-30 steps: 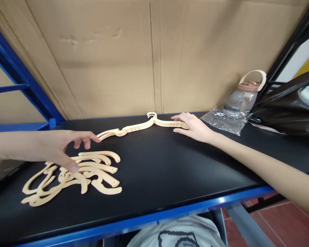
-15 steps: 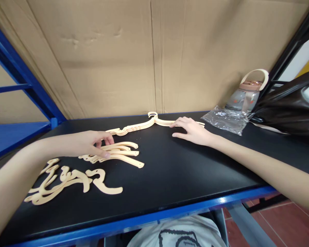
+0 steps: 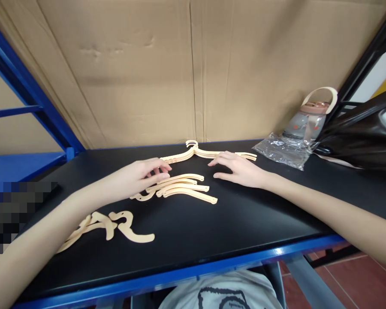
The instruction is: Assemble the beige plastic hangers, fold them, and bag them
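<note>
Several cream hanger arms [image 3: 189, 193] lie in a loose pile at the middle left of the black table. Just behind the pile hovers my left hand [image 3: 149, 171], fingers loosely bent and thumb apart, with nothing seen in its grasp; whether it touches the topmost arm is unclear. Cream hangers with hooks [image 3: 193, 150] lie together by the back edge, their left end partly behind my left hand. My right hand [image 3: 236, 168] is open at their right arm, covering part of it. Curved cream hook pieces [image 3: 131, 234] lie at front left, some hidden by my left forearm.
A clear plastic bag [image 3: 281, 150] lies at the right rear, beside a water bottle [image 3: 309, 122] with a carrying loop. A black bag [image 3: 363, 133] is at the far right. Cardboard [image 3: 131, 77] stands behind the table, and a blue frame [image 3: 45, 116] rises at left.
The pile of hanger arms has slid to the right, and my left hand has moved right with it and off its middle. My right hand has barely shifted.
</note>
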`<state>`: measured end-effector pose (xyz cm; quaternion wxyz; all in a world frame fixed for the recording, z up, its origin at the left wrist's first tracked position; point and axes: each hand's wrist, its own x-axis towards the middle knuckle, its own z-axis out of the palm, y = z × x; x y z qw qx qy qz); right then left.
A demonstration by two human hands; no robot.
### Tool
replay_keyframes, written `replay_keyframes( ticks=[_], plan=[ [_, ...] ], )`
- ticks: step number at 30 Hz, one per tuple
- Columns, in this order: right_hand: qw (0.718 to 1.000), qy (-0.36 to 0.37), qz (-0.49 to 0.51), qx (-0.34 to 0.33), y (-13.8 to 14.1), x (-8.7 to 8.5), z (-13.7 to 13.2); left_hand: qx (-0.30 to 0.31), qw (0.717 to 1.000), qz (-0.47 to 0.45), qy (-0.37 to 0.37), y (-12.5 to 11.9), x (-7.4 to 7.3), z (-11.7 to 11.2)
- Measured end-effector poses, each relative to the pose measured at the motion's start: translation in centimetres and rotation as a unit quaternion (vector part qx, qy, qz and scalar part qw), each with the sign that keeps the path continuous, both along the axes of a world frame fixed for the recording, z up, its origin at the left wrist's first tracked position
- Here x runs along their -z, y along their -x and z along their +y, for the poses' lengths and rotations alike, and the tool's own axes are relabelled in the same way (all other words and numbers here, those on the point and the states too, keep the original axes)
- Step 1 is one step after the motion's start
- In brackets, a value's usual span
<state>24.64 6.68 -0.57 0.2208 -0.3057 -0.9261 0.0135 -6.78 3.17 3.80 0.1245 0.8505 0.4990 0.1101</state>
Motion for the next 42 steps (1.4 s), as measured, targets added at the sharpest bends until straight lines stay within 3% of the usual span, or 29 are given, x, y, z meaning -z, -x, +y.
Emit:
replay_keyframes(
  ticks=[2, 7, 12, 15, 22, 26, 34, 38, 42],
  plan=[
    [1.000, 0.007, 0.003, -0.012, 0.1, 0.0, -0.2, -0.011, 1.000, -0.007, 0.014, 1.0, -0.8, 0.0],
    [0.999, 0.030, -0.002, -0.043, 0.4, -0.1, -0.7, -0.044, 0.982, 0.045, 0.176, 4.6, -2.4, -0.4],
    [0.998, 0.034, -0.010, -0.054, 0.6, -0.1, -0.8, -0.114, 0.976, 0.080, 0.166, 8.1, -2.3, -0.4],
    [0.998, 0.037, -0.012, -0.052, 0.5, -0.1, -0.7, -0.137, 0.973, 0.104, 0.155, 8.9, -1.7, -0.1],
    [0.998, 0.033, -0.024, -0.053, 0.5, -0.1, -0.7, -0.096, 0.971, 0.114, 0.186, 6.5, -1.6, 0.1],
    [0.998, 0.041, -0.018, -0.047, 0.5, -0.1, -0.8, -0.030, 0.980, 0.100, 0.172, 4.5, -1.7, 0.0],
    [0.997, 0.040, -0.008, -0.058, 0.6, -0.3, -1.1, 0.034, 0.994, 0.034, 0.095, 1.1, -0.2, 0.1],
    [0.998, 0.037, -0.015, -0.054, 0.6, -0.3, -1.1, 0.041, 0.999, 0.021, 0.024, -0.1, -0.4, -0.3],
    [0.997, 0.032, -0.018, -0.061, 0.6, -0.3, -1.0, 0.034, 0.999, 0.009, 0.008, 0.0, -0.7, -0.5]
  ],
)
